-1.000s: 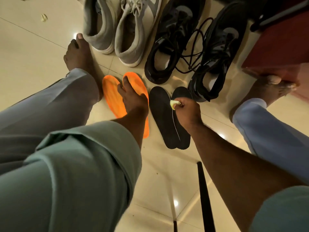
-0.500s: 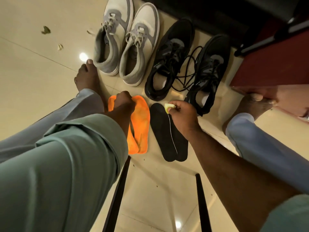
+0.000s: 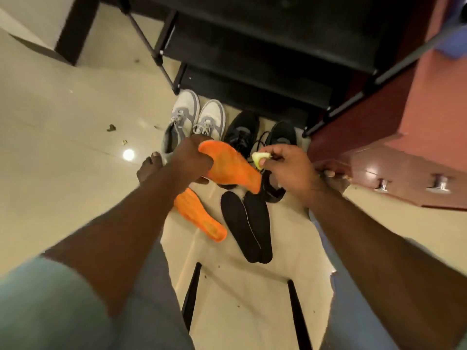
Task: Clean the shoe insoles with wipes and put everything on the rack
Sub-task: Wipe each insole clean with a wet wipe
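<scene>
Both forearms reach forward from the lower corners of the frame toward its centre. The left hand (image 3: pixel 192 159) is raised off the floor, its fingers curled round the upper end of an orange insole (image 3: pixel 230 165), which slants down to the right in mid-air. Just right of it, the right hand (image 3: pixel 288 165) pinches a small crumpled pale wipe (image 3: pixel 260 157) between thumb and fingertips, close to the held insole's edge but apart from it. Below, on the tiled floor (image 3: pixel 63 173), a second orange insole (image 3: pixel 202 218) lies beside a pair of black insoles (image 3: pixel 247 228). Above the hands stand grey sneakers (image 3: pixel 197 117) and black sneakers (image 3: pixel 262 132), in front of the dark rack (image 3: pixel 252 59) at the top of the frame.
</scene>
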Demonstrator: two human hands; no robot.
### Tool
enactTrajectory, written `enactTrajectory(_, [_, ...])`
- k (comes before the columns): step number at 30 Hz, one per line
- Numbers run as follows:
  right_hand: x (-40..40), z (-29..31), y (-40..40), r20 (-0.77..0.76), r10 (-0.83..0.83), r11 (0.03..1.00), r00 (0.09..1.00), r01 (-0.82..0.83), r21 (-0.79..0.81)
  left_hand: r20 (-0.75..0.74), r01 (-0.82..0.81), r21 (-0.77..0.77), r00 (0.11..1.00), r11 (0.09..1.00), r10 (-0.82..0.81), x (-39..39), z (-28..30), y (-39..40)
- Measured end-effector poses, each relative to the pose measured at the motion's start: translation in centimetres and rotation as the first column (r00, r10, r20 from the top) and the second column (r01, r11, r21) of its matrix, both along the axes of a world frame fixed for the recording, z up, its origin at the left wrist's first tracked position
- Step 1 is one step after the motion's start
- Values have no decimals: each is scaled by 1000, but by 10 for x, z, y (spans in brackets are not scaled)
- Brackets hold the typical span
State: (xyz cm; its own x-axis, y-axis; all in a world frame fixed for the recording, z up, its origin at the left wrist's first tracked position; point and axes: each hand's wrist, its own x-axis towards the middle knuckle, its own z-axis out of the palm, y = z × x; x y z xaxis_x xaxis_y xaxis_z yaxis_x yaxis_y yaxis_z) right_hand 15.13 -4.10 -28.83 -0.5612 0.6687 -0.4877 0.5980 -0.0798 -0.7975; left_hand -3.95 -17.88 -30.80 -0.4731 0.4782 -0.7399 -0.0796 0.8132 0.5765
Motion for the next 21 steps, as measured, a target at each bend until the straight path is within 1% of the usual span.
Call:
enactTrajectory(1, [5, 17, -1, -30, 2, 1000, 1000, -1, 17, 45, -137, 74, 990, 988, 134, 10, 24, 5])
enactTrajectory(2, [10, 29, -3, -59, -9, 999, 998, 11, 35, 175, -271, 125, 953, 954, 248, 22, 43, 11])
enactTrajectory(3, [15, 38, -4, -92, -32, 998, 995, 37, 46, 295, -322, 217, 922, 922, 252, 34, 61, 11])
enactTrajectory(4, [17, 44, -6, -125, -61, 997, 990, 67, 47, 438, -355, 253, 871, 900, 220, 57, 86, 7])
enactTrajectory(5, [18, 46, -7, -145, -83, 995, 986, 91, 49, 523, -433, 278, 817, 857, 243, 52, 76, 3])
enactTrajectory(6, [16, 46, -6, -148, -98, 992, 984, 109, 68, 593, -472, 281, 770, 835, 235, 62, 83, 6])
enactTrajectory(8, [7, 41, -2, -137, -106, 985, 985, 123, 118, 707, -538, 208, 660, 817, 255, 56, 67, 14])
enactTrajectory(10, [-4, 36, -1, -128, -65, 977, 990, 90, 193, 761, -530, 187, 610, 827, 219, 54, 64, 28])
enactTrajectory(11, [-9, 34, -2, -121, -21, 966, 992, 51, 255, 808, -518, 181, 563, 836, 174, 51, 61, 34])
enactTrajectory(13, [-19, 29, -4, -90, 65, 920, 994, -25, 391, 866, -511, 173, 486, 842, 117, 45, 50, 44])
enactTrajectory(14, [-22, 26, -5, -77, 93, 898, 993, -50, 437, 881, -506, 173, 464, 845, 97, 42, 45, 48])
enactTrajectory(16, [-28, 21, -7, -66, 150, 873, 987, -100, 477, 897, -539, 141, 425, 831, 123, 39, 38, 55])
enactTrajectory(17, [-31, 19, -8, -69, 185, 864, 980, -129, 487, 911, -559, 123, 391, 820, 130, 38, 35, 58])
enactTrajectory(21, [-39, 16, -16, -66, 314, 805, 947, -229, 547, 916, -593, 89, 365, 800, 168, 36, 31, 66])
